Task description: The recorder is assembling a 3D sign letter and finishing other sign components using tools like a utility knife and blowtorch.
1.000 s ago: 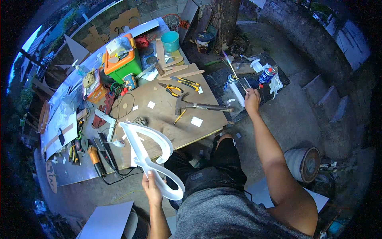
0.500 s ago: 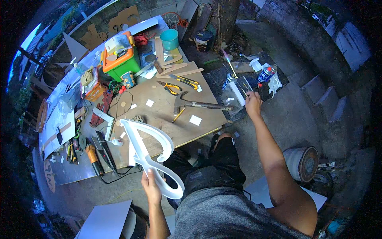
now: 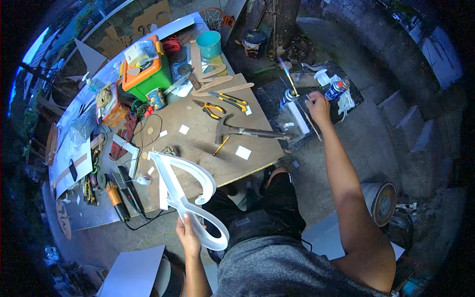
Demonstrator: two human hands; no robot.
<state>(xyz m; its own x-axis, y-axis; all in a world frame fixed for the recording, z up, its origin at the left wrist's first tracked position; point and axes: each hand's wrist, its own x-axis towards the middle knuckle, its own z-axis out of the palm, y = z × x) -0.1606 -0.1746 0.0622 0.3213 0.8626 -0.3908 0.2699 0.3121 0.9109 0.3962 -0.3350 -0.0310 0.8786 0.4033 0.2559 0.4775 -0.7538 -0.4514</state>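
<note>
My left hand [image 3: 189, 236] is closed round the lower loop of a white raised-edge letter shape [image 3: 184, 198] with two curling loops, which hangs in front of my legs beside the table edge. My right hand [image 3: 319, 106] reaches out to the right over a dark low surface, fingers pinched; what they hold is too small to make out. A thin brownish strip [image 3: 313, 127] runs below these fingers; whether they grip it I cannot tell. Left of this hand, a gas torch [image 3: 288, 76] on a blue canister [image 3: 286, 100] burns with a flame at its tip. A white strip [image 3: 298, 118] lies near it.
On the wooden table [image 3: 193, 158] lie a hammer [image 3: 247, 131], pliers [image 3: 210, 108], a cutter [image 3: 228, 101] and a pencil [image 3: 221, 145]. Behind stand a green-orange box [image 3: 147, 74] and a teal pail [image 3: 209, 44]. Spray cans [image 3: 336, 90] stand at right; an angle grinder [image 3: 117, 198] lies left.
My right hand has moved slightly up and turned, and the clear flat piece near its fingers no longer shows face-on. My left hand and the white letter have barely moved.
</note>
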